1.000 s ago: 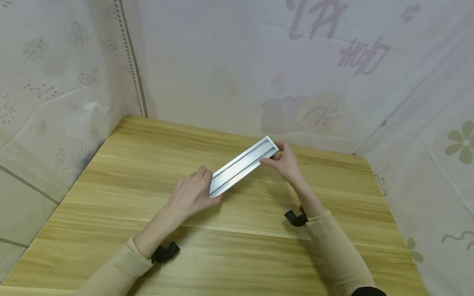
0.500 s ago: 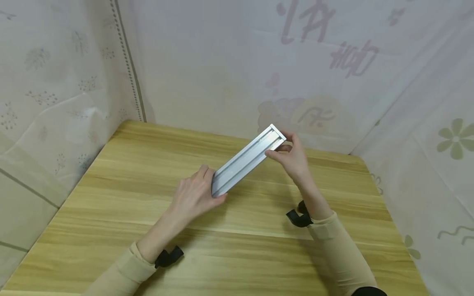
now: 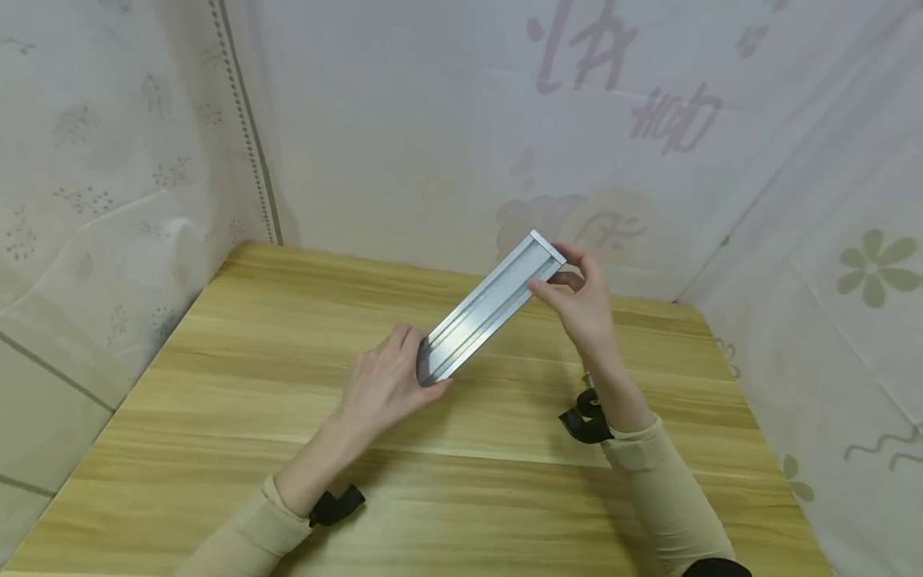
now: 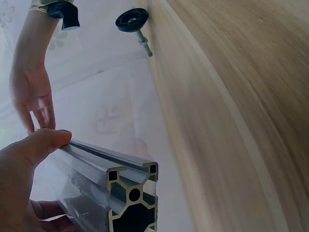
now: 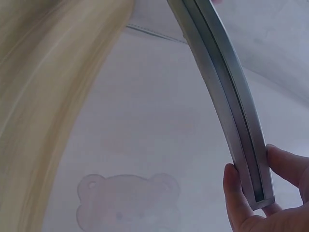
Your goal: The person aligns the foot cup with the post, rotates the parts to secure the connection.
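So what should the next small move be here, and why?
Perhaps free the right hand to reach for the round black foot: the left hand grips the metal profile, whose end shows a round hole, and the foot has a bolt.

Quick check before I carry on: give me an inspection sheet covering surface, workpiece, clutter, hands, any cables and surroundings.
Surface: wood-grain table, pale printed sheets beyond its back edge.
Workpiece: silver metal profile, grooved, held aslant between both hands; near end shows an open hollow section, far end has a strip across it.
Clutter: black round foot with a threaded bolt; the right wrist partly hides it in the head view.
Left hand: left hand grips the profile's near end.
Right hand: right hand pinches the far end between thumb and fingers.
Cables: nothing seen.
Surroundings: printed sheets with lettering and flowers.
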The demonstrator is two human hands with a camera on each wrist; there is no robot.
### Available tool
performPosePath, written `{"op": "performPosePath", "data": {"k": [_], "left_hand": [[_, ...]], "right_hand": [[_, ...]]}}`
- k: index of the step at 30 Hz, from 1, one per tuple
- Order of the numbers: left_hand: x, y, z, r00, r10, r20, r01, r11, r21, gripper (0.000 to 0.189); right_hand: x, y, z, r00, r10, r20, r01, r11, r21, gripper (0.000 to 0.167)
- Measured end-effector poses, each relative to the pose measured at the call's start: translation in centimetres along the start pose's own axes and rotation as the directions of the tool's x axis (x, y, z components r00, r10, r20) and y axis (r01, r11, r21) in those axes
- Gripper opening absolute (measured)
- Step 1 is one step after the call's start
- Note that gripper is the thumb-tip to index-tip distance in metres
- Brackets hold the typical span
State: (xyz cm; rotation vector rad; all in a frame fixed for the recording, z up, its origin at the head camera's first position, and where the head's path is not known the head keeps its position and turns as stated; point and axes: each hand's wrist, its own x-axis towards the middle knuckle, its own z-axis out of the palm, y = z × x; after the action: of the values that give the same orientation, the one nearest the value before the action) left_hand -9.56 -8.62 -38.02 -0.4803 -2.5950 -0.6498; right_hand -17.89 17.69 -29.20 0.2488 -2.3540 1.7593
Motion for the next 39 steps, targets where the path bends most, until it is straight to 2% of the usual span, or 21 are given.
{"op": "performPosePath", "data": {"k": [6, 10, 16, 22, 28, 34, 39], "left_hand": [[0.3, 0.8, -0.1, 1.000, -0.012, 0.006, 0.012, 1.000, -0.017, 0.069], [0.4, 1.2, 0.1, 1.000, -0.006, -0.012, 0.006, 1.000, -0.023, 0.071], [0.4, 1.8, 0.4, 0.999, -0.006, -0.051, 0.004, 0.999, -0.048, 0.073], [0.2, 2.6, 0.8, 0.999, -0.023, -0.040, 0.020, 0.996, -0.082, 0.069], [0.1, 3.1, 1.0, 0.998, -0.049, -0.035, 0.045, 0.994, -0.100, 0.077], [0.4, 3.4, 1.3, 0.998, -0.061, -0.026, 0.057, 0.990, -0.129, 0.084], [0.1, 3.9, 1.8, 0.997, -0.076, -0.012, 0.074, 0.989, -0.128, 0.087]], "right_hand": [[0.0, -1.2, -0.5, 0.996, -0.079, -0.031, 0.080, 0.996, 0.042, 0.062], [-0.1, -1.7, -0.8, 0.991, -0.128, -0.039, 0.130, 0.990, 0.062, 0.060], [-0.3, -2.7, -0.9, 0.978, -0.199, -0.052, 0.205, 0.970, 0.133, 0.058], [-1.2, -3.7, -0.8, 0.969, -0.245, -0.044, 0.248, 0.951, 0.181, 0.057], [-1.9, -4.5, -0.7, 0.952, -0.302, -0.042, 0.305, 0.939, 0.160, 0.058], [-2.3, -5.2, -0.7, 0.924, -0.381, -0.045, 0.383, 0.915, 0.124, 0.056], [-3.1, -5.3, -0.5, 0.906, -0.423, -0.026, 0.423, 0.899, 0.116, 0.057]]}}
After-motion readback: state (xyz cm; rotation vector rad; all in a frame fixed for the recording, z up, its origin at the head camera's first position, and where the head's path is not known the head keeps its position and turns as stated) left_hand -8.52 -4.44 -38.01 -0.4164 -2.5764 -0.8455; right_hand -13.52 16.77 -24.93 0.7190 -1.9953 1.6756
